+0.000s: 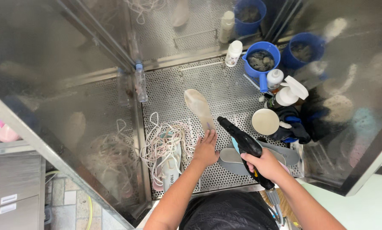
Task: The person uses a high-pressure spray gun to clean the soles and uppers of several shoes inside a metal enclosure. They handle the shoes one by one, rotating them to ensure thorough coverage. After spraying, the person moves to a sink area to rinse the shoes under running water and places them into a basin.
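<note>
My right hand [265, 164] grips a black spray gun [242, 142] whose nozzle points up and left toward a beige shoe insole [198, 106]. That insole lies on the perforated metal floor [225, 91] of a steel cabinet. My left hand [206, 149] rests flat with fingers together, its fingertips on the near end of the insole. A tangle of white shoelaces [165, 142] lies just left of my left hand, over more insoles. Grey insoles [233, 157] lie under my right hand.
At the back right stand a blue jug [262, 59] with grey contents, two white bottles [233, 53], a white trigger sprayer [289, 91], a round white tub [265, 121] and a dark cloth [295, 127]. A clear plastic bottle [140, 83] leans on the left steel wall.
</note>
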